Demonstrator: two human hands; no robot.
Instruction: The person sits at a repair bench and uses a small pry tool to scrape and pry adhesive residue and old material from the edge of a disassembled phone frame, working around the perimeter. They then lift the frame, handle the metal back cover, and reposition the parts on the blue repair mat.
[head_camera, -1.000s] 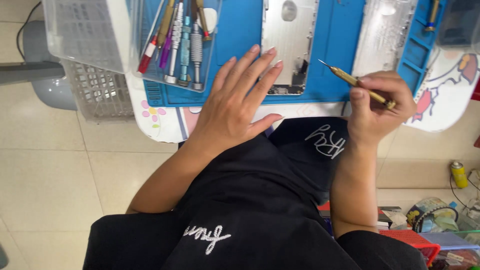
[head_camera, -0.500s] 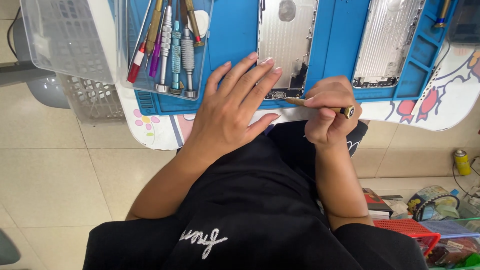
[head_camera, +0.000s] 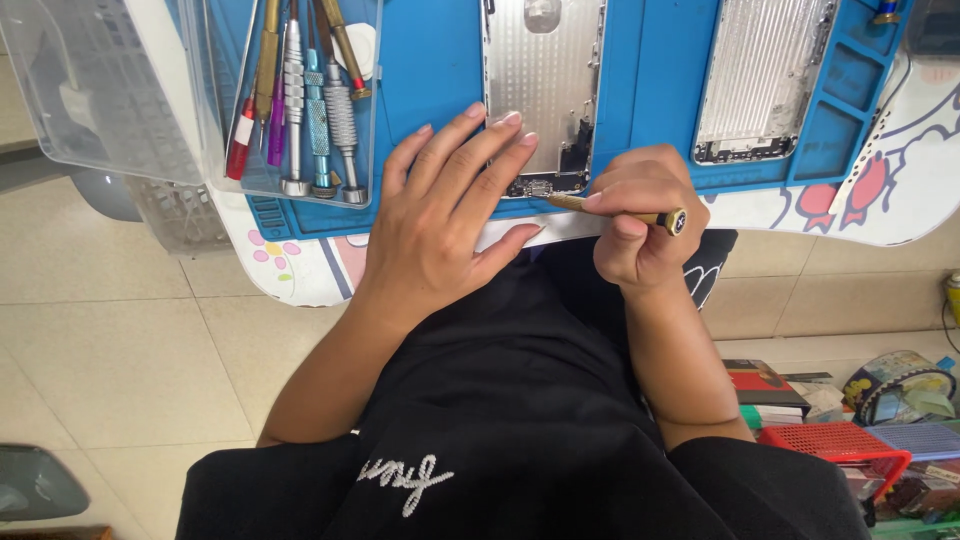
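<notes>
Two hands: left hand (head_camera: 440, 225) flat on silver phone housing (head_camera: 540, 90), right hand (head_camera: 640, 215) gripping gold screwdriver (head_camera: 625, 212).

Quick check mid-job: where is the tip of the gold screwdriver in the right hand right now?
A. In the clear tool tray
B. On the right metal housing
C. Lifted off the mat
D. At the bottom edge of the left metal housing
D: the right hand holds the gold screwdriver with its tip at the lower edge of the left metal housing, beside the left hand.
</notes>
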